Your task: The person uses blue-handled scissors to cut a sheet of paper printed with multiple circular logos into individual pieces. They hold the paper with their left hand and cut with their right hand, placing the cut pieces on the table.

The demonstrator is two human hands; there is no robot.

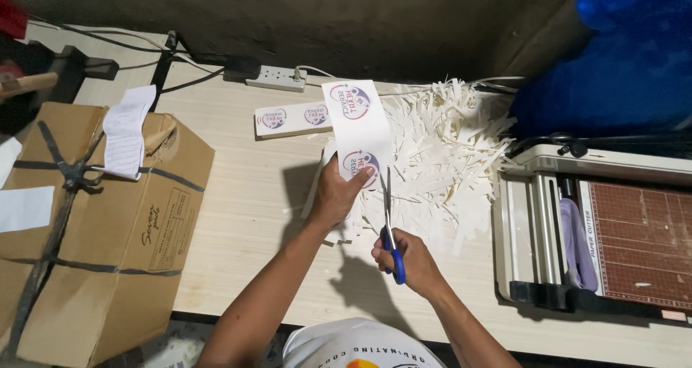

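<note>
My left hand (337, 193) holds up a long white strip of printed round stickers (358, 123) by its lower end. My right hand (408, 258) grips blue-handled scissors (390, 227), whose blades point up along the strip's right edge, close to the lower sticker. Both hands hover over a pale wooden table (245, 224).
A heap of white paper offcuts (440, 144) lies behind the hands. A second sticker strip (292, 118) lies flat near a white power strip (276, 77). A taped cardboard box (94, 224) stands at left, a paper cutter (598, 231) at right, a blue sack (620, 58) behind it.
</note>
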